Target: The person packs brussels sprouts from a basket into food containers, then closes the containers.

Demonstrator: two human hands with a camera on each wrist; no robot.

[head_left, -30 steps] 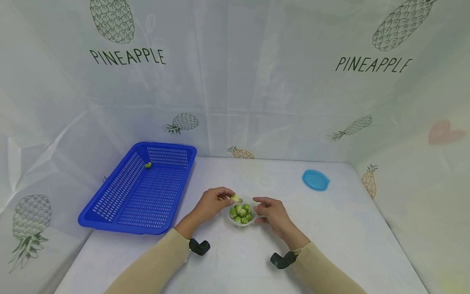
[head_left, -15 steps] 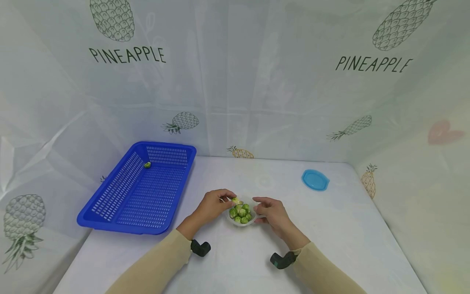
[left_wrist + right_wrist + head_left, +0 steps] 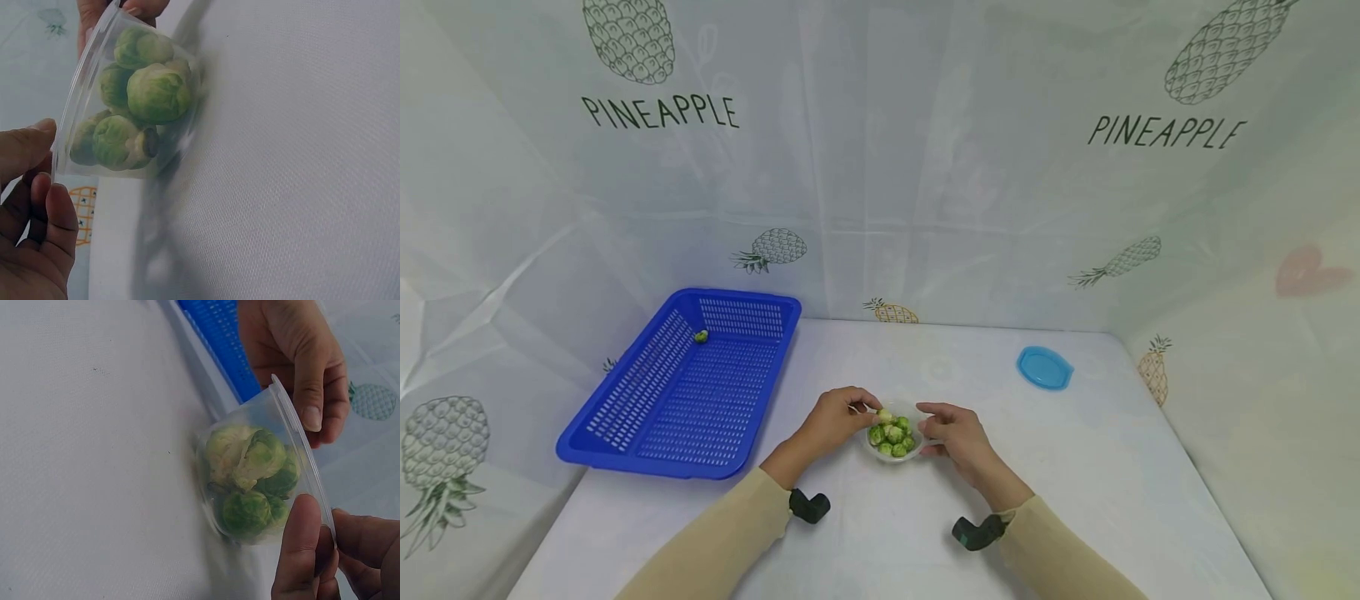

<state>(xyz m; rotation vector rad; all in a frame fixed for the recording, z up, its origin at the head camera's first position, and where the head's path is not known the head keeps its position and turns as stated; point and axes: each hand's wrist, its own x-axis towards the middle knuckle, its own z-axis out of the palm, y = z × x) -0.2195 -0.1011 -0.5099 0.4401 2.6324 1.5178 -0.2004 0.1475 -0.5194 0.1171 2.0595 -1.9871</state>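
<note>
A small clear plastic tub (image 3: 891, 460) with several Brussels sprouts (image 3: 895, 434) stands on the white table. My right hand (image 3: 957, 435) pinches its rim from the right; the right wrist view shows the thumb and fingers on either side of that rim (image 3: 322, 503). At the tub's upper left, the curled fingertips of my left hand (image 3: 838, 417) are on a pale sprout (image 3: 886, 414) at the opening; their contact with it is partly hidden. In the left wrist view, my left hand (image 3: 37, 219) lies close against the tub's edge, with sprouts (image 3: 156, 94) showing through the wall.
A blue plastic basket (image 3: 700, 467) stands at the left, with one sprout (image 3: 702, 337) in its far corner. A light blue lid (image 3: 1045, 367) lies at the back right. Behind the table (image 3: 880, 542) hangs a white sheet (image 3: 880, 167) printed with pineapples.
My left hand has lowered the pale sprout from above the rim into the tub's opening. The right hand has stayed in place on the rim.
</note>
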